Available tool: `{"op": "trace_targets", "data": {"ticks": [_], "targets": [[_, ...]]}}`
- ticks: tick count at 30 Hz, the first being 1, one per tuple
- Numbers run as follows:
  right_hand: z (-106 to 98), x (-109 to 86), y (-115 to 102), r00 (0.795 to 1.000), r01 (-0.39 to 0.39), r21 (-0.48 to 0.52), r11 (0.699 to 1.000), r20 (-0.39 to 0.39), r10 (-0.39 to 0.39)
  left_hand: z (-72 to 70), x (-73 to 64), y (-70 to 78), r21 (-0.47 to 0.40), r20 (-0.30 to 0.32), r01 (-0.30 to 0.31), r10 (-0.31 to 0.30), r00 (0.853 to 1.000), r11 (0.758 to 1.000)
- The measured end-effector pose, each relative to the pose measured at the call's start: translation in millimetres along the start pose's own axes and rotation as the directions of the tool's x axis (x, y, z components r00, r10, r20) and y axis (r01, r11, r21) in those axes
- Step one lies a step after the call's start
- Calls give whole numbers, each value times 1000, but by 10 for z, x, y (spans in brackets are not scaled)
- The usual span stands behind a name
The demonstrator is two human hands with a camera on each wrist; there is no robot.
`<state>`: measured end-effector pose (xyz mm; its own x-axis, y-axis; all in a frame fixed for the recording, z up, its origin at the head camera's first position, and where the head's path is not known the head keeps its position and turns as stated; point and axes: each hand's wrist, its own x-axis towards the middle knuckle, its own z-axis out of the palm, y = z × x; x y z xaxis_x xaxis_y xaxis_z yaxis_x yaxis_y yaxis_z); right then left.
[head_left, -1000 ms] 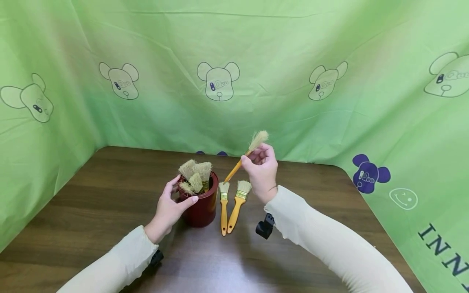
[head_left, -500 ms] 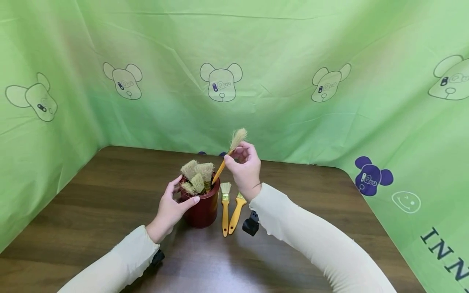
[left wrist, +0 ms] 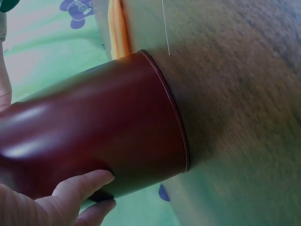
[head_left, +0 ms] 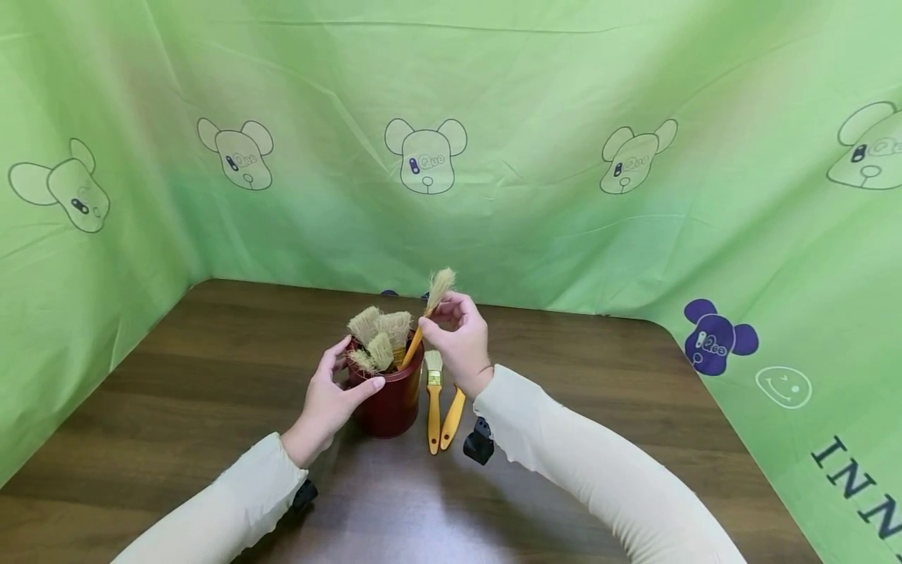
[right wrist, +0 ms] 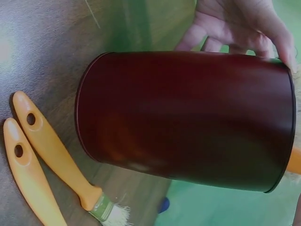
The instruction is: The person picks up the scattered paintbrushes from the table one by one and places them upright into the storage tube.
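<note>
In the head view my left hand (head_left: 326, 406) grips a dark red cylindrical pot (head_left: 386, 411) from the left, thumb over the near rim, fingers round the side. The pot stands upright on the table, with several bristle-up paintbrushes (head_left: 380, 351) in it. Over its right rim my right hand (head_left: 460, 343) pinches another paintbrush (head_left: 413, 346) near the bristles. That brush tilts, its orange handle end down inside the pot's mouth. From the right wrist view, the left fingers (right wrist: 225, 28) lie along the pot's far side (right wrist: 188, 117); an orange handle (right wrist: 295, 161) shows at the rim.
Two orange-handled paintbrushes, one (head_left: 433, 407) nearer the pot and one (head_left: 453, 419) partly under the right hand, lie on the brown wooden table (head_left: 599, 439). A green printed cloth (head_left: 507, 157) hangs behind the table and along its sides.
My right hand has moved left and then down with the paintbrush, bringing its handle end from over the table brushes into the pot. The left hand keeps its hold.
</note>
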<state>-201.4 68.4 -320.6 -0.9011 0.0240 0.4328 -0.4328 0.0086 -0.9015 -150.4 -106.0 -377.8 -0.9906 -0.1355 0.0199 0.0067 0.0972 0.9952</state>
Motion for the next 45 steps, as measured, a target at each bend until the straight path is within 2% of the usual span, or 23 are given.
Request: {"op": "trace_targets", "data": {"ticks": [10, 16, 21, 25, 32, 38, 40, 42, 45], "targets": [[-19, -68, 14, 996, -26, -30, 999, 90, 28, 0, -1, -9, -2, 1, 5, -5, 1000, 1000], [-15, -105, 10, 993, 5, 43, 999, 119, -11, -2, 4, 7, 1, 1, -4, 4, 1000, 1000], [-46, -88, 21, 996, -12, 179, 984, 88, -4, -6, 11, 34, 0, 4, 2, -2, 1000, 1000], [-135, -28, 71, 999, -25, 187, 982, 35, 19, -10, 12, 26, -9, 9, 10, -10, 1000, 1000], [-384, 102, 226, 995, -70, 77, 995, -60, 74, -13, 4, 19, -6, 12, 4, -4, 1000, 1000], [-599, 106, 409, 984, -177, -42, 983, -47, 175, -8, -14, 27, 1, 12, 4, -4, 1000, 1000], [-661, 75, 500, 977, -214, -145, 966, -18, 214, -12, -13, 26, 4, 11, 10, -10, 1000, 1000], [-718, 15, 593, 970, -223, -280, 934, 34, 242, -14, -9, 26, 3, 13, 18, -18, 1000, 1000], [-783, -116, 670, 945, -154, -492, 857, 180, 273, -21, -3, 28, 6, 26, 28, -28, 999, 1000]]}}
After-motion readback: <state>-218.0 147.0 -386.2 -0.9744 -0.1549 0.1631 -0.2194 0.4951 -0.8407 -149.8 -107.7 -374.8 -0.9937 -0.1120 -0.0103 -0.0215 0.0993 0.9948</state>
